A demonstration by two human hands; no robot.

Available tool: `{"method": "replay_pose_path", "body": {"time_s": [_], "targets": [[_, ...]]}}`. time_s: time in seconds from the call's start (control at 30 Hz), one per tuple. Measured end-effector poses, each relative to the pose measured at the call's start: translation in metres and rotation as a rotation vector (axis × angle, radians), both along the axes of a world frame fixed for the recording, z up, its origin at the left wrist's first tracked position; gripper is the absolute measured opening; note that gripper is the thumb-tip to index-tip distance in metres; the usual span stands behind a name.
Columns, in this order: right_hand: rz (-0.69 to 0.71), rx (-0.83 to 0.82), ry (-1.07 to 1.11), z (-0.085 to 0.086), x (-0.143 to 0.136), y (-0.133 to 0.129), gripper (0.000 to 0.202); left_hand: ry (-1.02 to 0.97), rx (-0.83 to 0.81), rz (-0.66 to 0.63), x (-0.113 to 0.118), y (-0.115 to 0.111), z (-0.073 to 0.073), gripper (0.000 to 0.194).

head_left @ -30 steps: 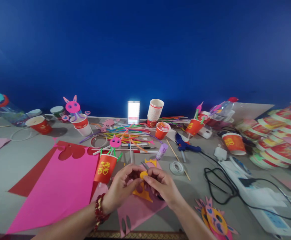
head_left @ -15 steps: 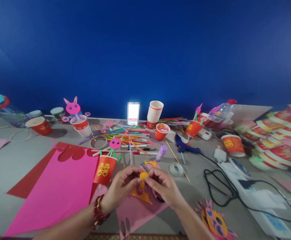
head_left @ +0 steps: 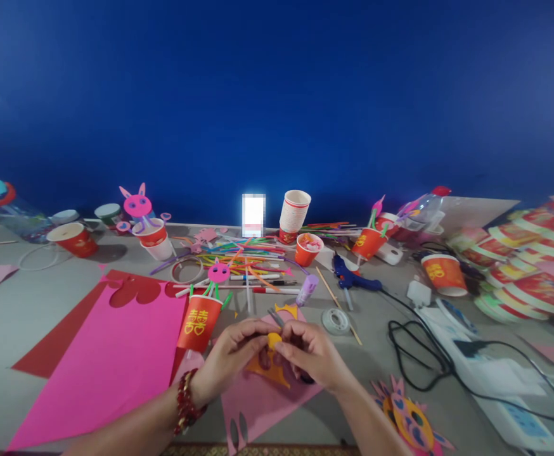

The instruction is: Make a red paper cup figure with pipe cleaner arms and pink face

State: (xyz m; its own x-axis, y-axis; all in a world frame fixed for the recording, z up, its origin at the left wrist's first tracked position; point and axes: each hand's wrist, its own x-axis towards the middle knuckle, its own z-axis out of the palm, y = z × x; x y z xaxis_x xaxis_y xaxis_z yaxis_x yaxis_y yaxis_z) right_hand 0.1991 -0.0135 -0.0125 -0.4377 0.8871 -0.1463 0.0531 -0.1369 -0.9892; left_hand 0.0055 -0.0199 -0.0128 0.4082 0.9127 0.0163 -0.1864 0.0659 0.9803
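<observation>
The yellow piece (head_left: 274, 342) is above the near middle of the bench (head_left: 367, 358), between the two hands: the left hand (head_left: 236, 351) has its grip pinched on the left edge, the right hand (head_left: 317, 354) on the right, so neither is nearer. Only a small, rounded part shows, and I cannot tell its long axis. The scissors (head_left: 276, 318) seem tucked in the right hand, blades pointing far and left just beyond the piece, with the yellow sheet (head_left: 277, 378) and pink sheet (head_left: 267, 411) below.
</observation>
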Motion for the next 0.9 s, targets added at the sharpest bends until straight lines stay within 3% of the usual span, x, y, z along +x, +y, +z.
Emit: {"method": "replay_pose_path", "body": {"time_s": [0.33,0.63,0.9], "targets": [[0.001,0.068,-0.103,-0.002,0.002,0.000,0.037,0.080,0.036,0.038,0.003,-0.004,-0.003,0.030],[0.029,0.012,-0.091,-0.002,0.001,0.000,0.043,0.141,0.142,0.034,0.001,-0.007,0.005,0.022],[0.022,0.087,-0.119,-0.003,0.003,0.000,0.041,0.214,0.182,0.038,0.000,-0.010,0.001,0.018]]}}
